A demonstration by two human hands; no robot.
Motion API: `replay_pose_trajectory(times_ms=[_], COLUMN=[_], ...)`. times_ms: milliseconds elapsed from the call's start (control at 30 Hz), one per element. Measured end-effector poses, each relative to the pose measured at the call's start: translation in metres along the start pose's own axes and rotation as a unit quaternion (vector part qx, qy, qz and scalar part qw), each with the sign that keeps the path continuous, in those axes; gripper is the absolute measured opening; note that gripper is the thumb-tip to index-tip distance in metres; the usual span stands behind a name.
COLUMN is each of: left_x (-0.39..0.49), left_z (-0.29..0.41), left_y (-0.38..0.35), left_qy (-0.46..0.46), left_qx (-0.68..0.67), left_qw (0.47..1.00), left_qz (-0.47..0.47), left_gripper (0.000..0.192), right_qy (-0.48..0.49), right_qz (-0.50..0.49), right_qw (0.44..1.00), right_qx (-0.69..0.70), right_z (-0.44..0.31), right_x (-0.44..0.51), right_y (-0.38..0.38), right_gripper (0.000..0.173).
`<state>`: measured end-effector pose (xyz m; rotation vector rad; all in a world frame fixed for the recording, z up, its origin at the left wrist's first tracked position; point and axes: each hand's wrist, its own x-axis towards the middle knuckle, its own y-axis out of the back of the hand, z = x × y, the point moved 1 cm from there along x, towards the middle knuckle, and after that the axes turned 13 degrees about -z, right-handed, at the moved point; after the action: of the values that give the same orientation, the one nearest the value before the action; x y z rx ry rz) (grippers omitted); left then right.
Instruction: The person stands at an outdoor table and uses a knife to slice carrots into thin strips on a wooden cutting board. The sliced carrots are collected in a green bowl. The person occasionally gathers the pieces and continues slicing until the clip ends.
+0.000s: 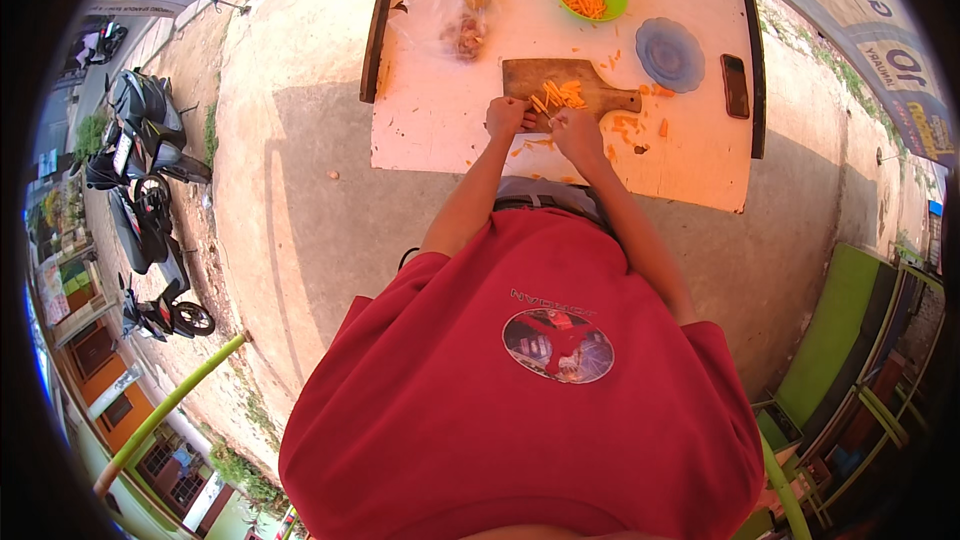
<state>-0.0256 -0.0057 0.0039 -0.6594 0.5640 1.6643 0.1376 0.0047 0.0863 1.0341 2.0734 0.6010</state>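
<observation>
A wooden cutting board [525,79] with a handle lies on the white tabletop [435,120] before me. Carrot sticks [564,93] are heaped on it. My left hand [510,117], fingers curled, is at the near left part of the board, close to the pale ends of some sticks. Just right of it, over the near edge, is my right hand [576,133], its fingertips drawn together. Whether either hand grips a piece is too small to tell. No knife shows. Orange scraps [622,126] lie scattered around the board's handle.
Beyond the board stands a green bowl [616,4] holding carrot strips. Right of it are a blue scalloped plate [670,55] and a smartphone [735,86]. A clear plastic bag [442,26] with food items lies left. Motorbikes [154,127] are parked far left.
</observation>
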Motion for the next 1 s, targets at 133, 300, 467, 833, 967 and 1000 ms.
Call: replay_pose_trajectory(times_ms=[133,300,467,833,967,1000], left_x=[0.001,0.001,-0.001,0.004,0.000,0.000], left_z=[-0.002,-0.003,-0.002,-0.012,-0.010,-0.008], left_y=[0.000,-0.001,0.004,0.006,0.005,0.004], left_qy=[-0.025,-0.006,-0.006,-0.039,-0.043,-0.042], left_qx=[-0.010,0.009,-0.008,-0.037,-0.030,-0.028], left_qw=[1.000,1.000,1.000,0.998,0.998,0.998], left_qz=[0.012,0.010,-0.028,-0.027,-0.025,-0.022], left_gripper=[0.018,0.019,0.022,0.014,0.019,0.019], right_qy=[-0.016,-0.040,-0.015,0.034,0.042,0.043], right_qz=[0.007,-0.006,-0.011,0.018,0.030,0.021], right_qw=[1.000,0.999,0.999,0.995,0.992,0.994], right_qx=[0.012,-0.007,0.034,0.093,0.111,0.102], right_z=[0.003,0.033,0.030,0.025,0.036,0.041], right_x=[-0.009,-0.052,-0.041,-0.020,-0.021,-0.022], right_y=[-0.003,0.010,0.021,-0.010,-0.006,-0.005], right_gripper=[0.021,0.022,0.025,0.028,0.029,0.029])
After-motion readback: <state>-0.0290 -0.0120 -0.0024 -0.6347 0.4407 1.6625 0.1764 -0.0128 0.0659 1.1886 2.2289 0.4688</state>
